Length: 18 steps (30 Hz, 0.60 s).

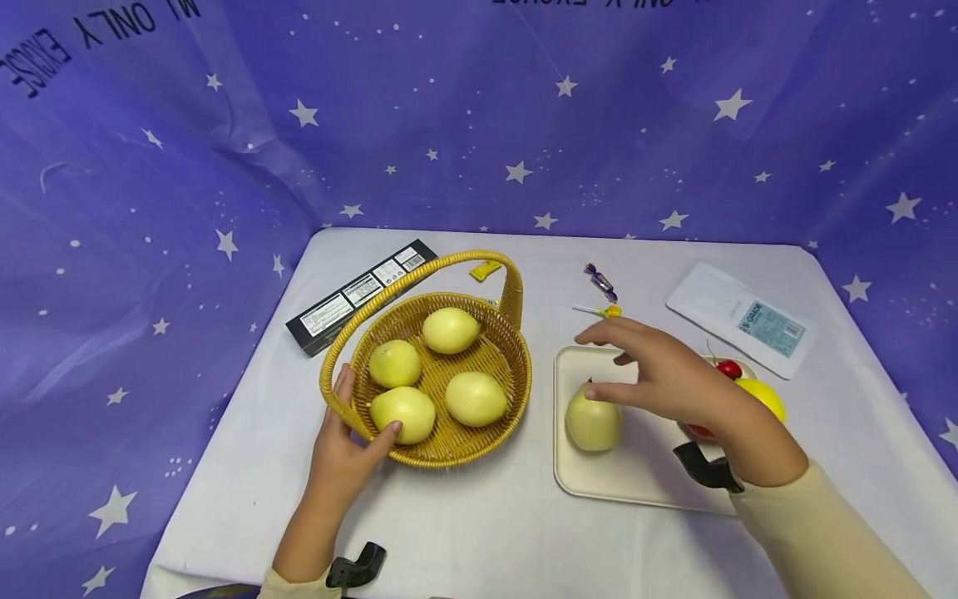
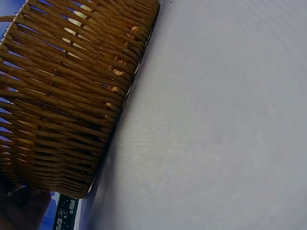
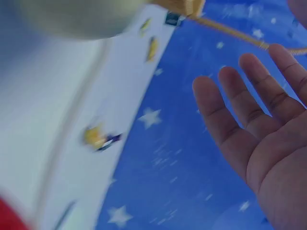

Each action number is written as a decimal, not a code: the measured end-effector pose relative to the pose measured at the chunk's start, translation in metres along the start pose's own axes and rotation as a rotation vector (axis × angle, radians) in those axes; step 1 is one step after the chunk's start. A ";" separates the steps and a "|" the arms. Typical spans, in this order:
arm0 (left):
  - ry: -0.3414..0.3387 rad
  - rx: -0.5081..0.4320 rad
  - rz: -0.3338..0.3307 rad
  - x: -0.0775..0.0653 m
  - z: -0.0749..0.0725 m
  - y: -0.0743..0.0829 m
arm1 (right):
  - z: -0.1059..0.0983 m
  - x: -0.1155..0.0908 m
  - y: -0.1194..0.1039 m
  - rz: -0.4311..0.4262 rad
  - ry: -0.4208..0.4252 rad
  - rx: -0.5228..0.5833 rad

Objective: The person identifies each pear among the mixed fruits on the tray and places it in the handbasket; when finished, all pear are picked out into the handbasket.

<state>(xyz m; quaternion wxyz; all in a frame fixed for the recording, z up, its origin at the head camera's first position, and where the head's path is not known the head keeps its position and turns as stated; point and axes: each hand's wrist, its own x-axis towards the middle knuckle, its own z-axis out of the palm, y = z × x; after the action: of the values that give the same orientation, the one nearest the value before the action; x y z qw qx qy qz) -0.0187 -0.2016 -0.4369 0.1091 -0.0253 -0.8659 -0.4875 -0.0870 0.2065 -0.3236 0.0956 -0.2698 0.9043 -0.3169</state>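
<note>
My left hand [image 1: 344, 453] grips the near left rim of a yellow wicker basket [image 1: 427, 456], its thumb over the rim and its fingers along the outer wall. Several pale yellow-green pears [image 1: 476, 399] lie in the basket, under its tall arched handle. In the left wrist view, the woven wall [image 2: 72, 96] fills the upper left. Over a cream tray [image 1: 636, 491], my right hand [image 1: 666, 374] hovers with fingers spread and nothing held. Below its thumb a pear [image 1: 594, 423] stands upright on the tray. The right wrist view shows the palm [image 3: 283, 167] and extended fingers.
Right on the tray, partly behind the right arm, are a yellow fruit [image 1: 762, 398] and a red cherry [image 1: 728, 368]. A white pouch [image 1: 741, 316], a purple-wrapped candy [image 1: 601, 283] and a lollipop [image 1: 609, 311] lie behind. Behind the basket are a black box [image 1: 359, 291] and yellow packet [image 1: 485, 269].
</note>
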 end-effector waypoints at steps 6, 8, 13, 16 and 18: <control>-0.004 0.012 -0.008 -0.002 -0.005 0.022 | 0.022 -0.044 0.036 0.121 0.048 0.095; -0.003 0.014 -0.007 -0.002 -0.005 0.023 | 0.033 -0.053 0.044 0.130 0.059 0.142; -0.002 0.003 -0.007 -0.002 -0.005 0.023 | 0.061 -0.065 0.055 0.172 0.079 0.252; -0.006 -0.002 -0.010 -0.002 -0.005 0.023 | 0.075 -0.066 0.058 0.187 0.086 0.295; -0.007 -0.002 -0.008 -0.002 -0.005 0.023 | 0.081 -0.065 0.059 0.193 0.090 0.303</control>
<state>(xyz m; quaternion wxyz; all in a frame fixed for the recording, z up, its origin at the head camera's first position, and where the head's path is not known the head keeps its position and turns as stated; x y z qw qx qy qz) -0.0126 -0.1936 -0.4154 0.1040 -0.0235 -0.8660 -0.4886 -0.0304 0.2383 -0.4236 0.1245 -0.1497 0.8713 -0.4504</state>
